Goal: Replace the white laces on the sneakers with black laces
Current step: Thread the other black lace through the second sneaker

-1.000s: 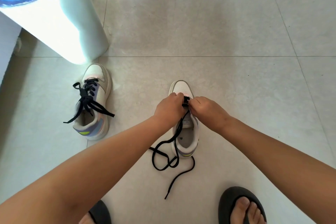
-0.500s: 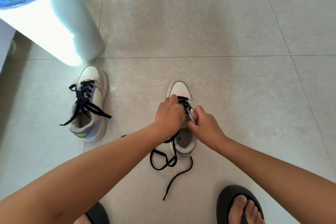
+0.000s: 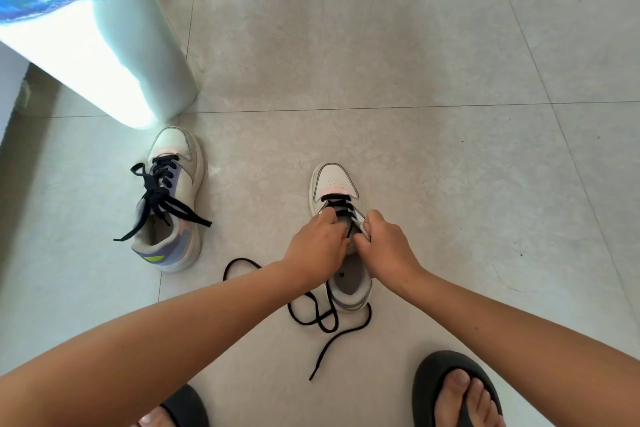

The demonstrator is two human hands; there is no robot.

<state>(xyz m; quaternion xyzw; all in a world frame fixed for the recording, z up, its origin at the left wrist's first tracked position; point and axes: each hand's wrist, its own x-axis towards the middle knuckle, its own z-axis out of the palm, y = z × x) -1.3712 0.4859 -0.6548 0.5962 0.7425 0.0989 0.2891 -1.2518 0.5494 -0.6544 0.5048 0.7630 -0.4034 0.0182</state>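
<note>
A white sneaker point(image 3: 333, 180) stands on the tiled floor in front of me, toe pointing away. A black lace point(image 3: 337, 198) crosses its two front rows of eyelets. My left hand point(image 3: 317, 246) and my right hand point(image 3: 384, 246) curl over the middle of the shoe, each pinching the lace at the eyelets. The loose lace ends point(image 3: 322, 319) trail in loops on the floor behind the heel. A second sneaker point(image 3: 173, 201) to the left is fully laced in black with untied ends.
A tall white bin point(image 3: 104, 55) with a blue liner stands at the back left, close to the laced sneaker. My feet in black sandals point(image 3: 453, 392) are at the bottom edge. Grey floor tiles point(image 3: 450, 45) spread to the right and ahead.
Both hands have moved back from the toe end towards the middle of the shoe, uncovering two laced rows. A loop of loose lace has slid out to the left.
</note>
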